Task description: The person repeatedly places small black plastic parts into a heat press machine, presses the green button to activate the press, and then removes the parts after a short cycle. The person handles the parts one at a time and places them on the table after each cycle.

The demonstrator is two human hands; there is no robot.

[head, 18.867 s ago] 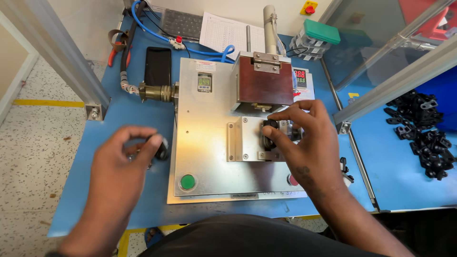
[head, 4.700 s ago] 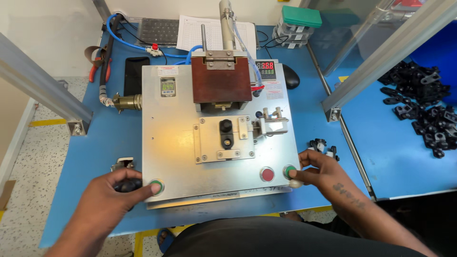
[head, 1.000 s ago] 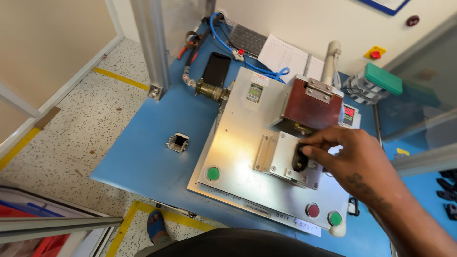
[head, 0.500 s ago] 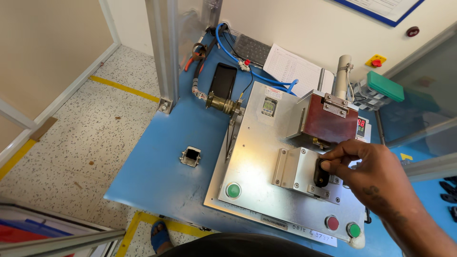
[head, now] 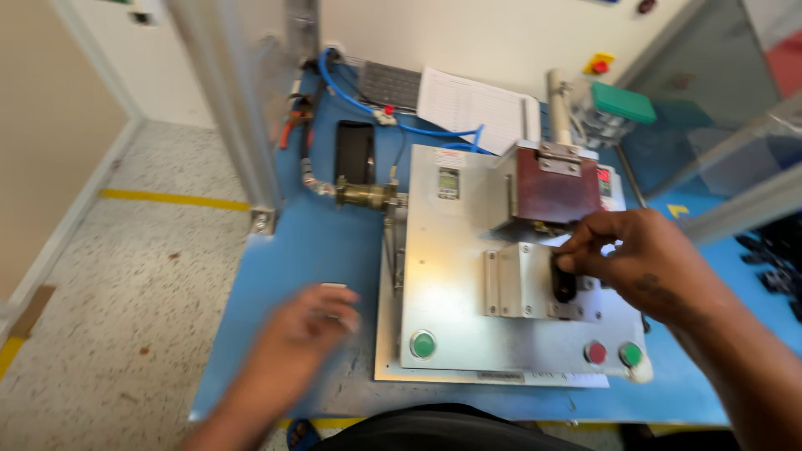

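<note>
My right hand (head: 643,263) reaches over the silver press plate (head: 451,276). Its fingertips pinch a small black part (head: 565,286) seated in the metal fixture block (head: 522,284), just below the brown press head (head: 555,185). My left hand (head: 305,334) is blurred and lies on the blue table (head: 326,242), left of the plate. It partly covers a small metal piece (head: 334,287), and I cannot make out whether the fingers grip it. A green button (head: 423,344) sits at the plate's front left, with a red button (head: 595,352) and another green button (head: 631,355) at the front right.
Behind the press lie a black phone (head: 354,150), a blue hose (head: 351,96), a keyboard (head: 389,83), a printed sheet (head: 472,104) and a green-lidded box (head: 622,104). An aluminium frame post (head: 230,117) stands at the table's left. Black parts (head: 781,267) are heaped at far right.
My left hand has come into view and moved onto the small metal piece on the table. My right hand stays on the black part in the fixture. The view has swung right.
</note>
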